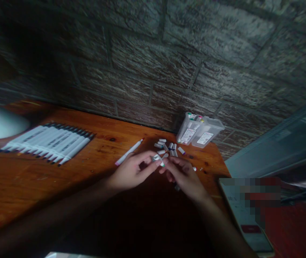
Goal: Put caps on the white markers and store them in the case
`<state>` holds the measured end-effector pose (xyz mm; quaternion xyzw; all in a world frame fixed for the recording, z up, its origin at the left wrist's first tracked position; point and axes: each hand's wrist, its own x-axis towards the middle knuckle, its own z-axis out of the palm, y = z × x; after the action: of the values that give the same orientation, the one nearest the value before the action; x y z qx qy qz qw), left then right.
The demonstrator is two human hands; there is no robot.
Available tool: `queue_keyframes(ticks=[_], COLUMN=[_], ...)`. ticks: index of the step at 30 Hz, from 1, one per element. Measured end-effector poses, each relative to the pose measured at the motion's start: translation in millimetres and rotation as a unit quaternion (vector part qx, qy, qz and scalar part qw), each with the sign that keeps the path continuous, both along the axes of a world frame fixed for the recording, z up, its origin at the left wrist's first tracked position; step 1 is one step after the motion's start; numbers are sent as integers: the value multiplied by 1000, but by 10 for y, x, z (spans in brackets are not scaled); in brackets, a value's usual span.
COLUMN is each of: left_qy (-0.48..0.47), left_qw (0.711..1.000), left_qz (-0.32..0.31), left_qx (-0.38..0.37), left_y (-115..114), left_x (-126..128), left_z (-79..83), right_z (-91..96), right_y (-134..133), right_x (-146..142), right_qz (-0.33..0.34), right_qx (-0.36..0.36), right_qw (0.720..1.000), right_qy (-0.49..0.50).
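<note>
You have both hands together over the wooden table, working on one small white cap with a touch of green at its lower end. Your left hand pinches it between thumb and forefinger, those two curved into a ring. Your right hand meets it from the other side, thumb and fingertips closed on the green end, the other fingers curled under. The view is dim and blurred there, so what you hold looks like a single cap, but it could be two pressed together.

Just beyond your fingers lies a scatter of loose caps, some side by side, several with dark ends. Near your left hand, a single pen lies slantwise on the table, its far tip orange-red and its near end pinkish. Well off to your left, a row of white pens lies close together, with dark tips at both ends.

Two clear boxes stand side by side near the brick wall: the left box holds pens standing upright with coloured ends, and the right box bears a white label. A flat screen lies by your right forearm.
</note>
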<state>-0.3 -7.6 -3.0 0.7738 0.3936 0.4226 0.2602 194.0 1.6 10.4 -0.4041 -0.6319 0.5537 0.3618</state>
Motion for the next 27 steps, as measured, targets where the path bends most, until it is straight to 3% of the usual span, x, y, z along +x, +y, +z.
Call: queue_keyframes(ticks=[12, 20, 27], left_qy=[35, 34, 26], left_qw=[998, 991, 993], left_qz=[14, 15, 22], left_qx=[48, 126, 113], left_y=[4, 30, 45], left_x=[18, -12, 9], left_z=[-27, -13, -66], right_z=[-67, -51, -17], right_y=[84, 64, 91], right_x=[33, 28, 69], right_qz=[-93, -91, -81], right_qx=[-49, -13, 33], right_qw=[985, 992, 994], right_qy=[137, 90, 60])
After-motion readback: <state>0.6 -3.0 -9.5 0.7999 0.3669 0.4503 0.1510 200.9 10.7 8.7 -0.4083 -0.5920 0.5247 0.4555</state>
